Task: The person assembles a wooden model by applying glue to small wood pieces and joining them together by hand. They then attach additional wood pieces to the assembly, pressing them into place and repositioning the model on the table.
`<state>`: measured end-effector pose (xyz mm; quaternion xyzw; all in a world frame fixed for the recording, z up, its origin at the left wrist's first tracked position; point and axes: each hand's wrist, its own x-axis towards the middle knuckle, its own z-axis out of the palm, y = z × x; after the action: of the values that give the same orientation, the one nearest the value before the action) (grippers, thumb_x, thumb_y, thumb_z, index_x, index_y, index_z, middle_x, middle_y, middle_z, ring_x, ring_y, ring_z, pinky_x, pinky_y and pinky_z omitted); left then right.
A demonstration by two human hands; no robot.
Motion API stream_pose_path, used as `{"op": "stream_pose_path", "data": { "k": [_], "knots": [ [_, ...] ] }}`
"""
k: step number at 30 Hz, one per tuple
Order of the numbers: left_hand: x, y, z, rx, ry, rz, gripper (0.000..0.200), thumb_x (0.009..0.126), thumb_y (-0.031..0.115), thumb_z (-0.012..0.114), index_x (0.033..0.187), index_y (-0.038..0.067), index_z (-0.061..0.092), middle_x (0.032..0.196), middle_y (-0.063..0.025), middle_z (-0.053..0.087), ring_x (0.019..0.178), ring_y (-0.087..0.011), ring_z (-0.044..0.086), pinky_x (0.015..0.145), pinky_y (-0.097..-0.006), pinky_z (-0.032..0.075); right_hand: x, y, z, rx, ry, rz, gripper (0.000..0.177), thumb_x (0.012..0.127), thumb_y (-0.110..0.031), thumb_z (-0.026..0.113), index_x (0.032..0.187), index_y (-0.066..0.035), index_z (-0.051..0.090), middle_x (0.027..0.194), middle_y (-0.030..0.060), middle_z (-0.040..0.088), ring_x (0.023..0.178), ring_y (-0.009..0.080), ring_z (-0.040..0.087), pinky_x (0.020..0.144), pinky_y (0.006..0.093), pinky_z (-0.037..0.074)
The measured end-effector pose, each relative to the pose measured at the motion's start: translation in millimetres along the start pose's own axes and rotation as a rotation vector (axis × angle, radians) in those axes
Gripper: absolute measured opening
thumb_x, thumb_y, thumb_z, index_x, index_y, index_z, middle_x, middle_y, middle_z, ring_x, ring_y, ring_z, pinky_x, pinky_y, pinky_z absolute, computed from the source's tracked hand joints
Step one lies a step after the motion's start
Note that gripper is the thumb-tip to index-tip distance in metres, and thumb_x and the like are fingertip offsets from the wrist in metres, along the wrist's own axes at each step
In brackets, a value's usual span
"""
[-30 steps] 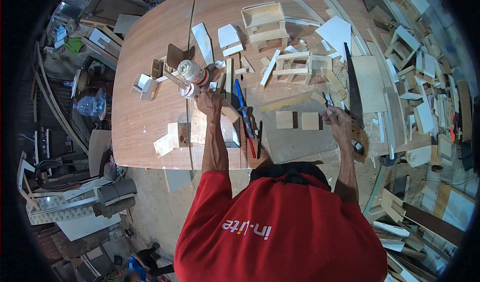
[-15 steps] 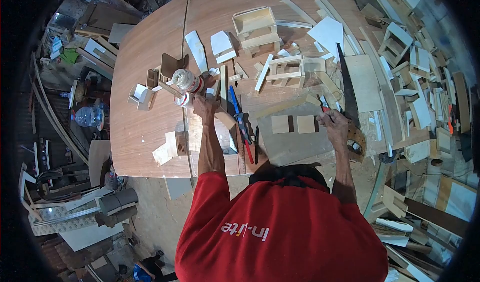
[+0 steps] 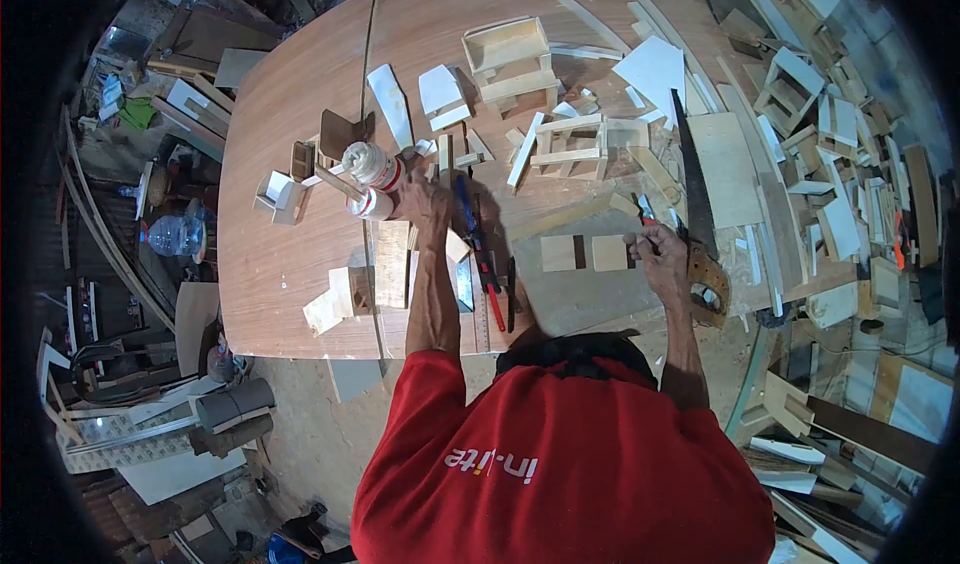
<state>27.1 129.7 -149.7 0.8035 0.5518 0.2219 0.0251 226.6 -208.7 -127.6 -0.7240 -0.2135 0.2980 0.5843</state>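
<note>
Glue bottle [image 3: 372,165] at L hand [image 3: 424,204], R hand [image 3: 662,255] by wood squares [image 3: 611,253] (fingers' grip unclear).

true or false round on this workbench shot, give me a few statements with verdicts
1. The left hand is beside the white bottles with red bands. True.
2. The handsaw lies to the left of the left hand. False: it lies on the right side of the table, next to the right hand.
3. Two small square wood pieces lie on the table between the two hands. True.
4. The person's shirt is blue. False: it is red.
</note>
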Motion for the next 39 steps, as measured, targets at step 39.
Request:
{"op": "stream_pose_path", "data": {
  "k": [39],
  "knots": [
    [-60.6, 133.8, -45.0, -1.009, -0.370, 0.159, 0.062, 0.078, 0.000, 0.068, 0.130, 0.001, 0.035, 0.080, -0.0096, 0.064, 0.071, -0.0154, 0.060, 0.063, -0.0290, 0.048, 1.5, -32.8, 8.8, -0.053, 0.071, -0.189, 0.021, 0.091, -0.009, 0.056, 0.110, -0.001, 0.058, 0.090, 0.0102, 0.065, 0.076, 0.0133, 0.061, 0.067, 0.0268, 0.049]
  ]
}}
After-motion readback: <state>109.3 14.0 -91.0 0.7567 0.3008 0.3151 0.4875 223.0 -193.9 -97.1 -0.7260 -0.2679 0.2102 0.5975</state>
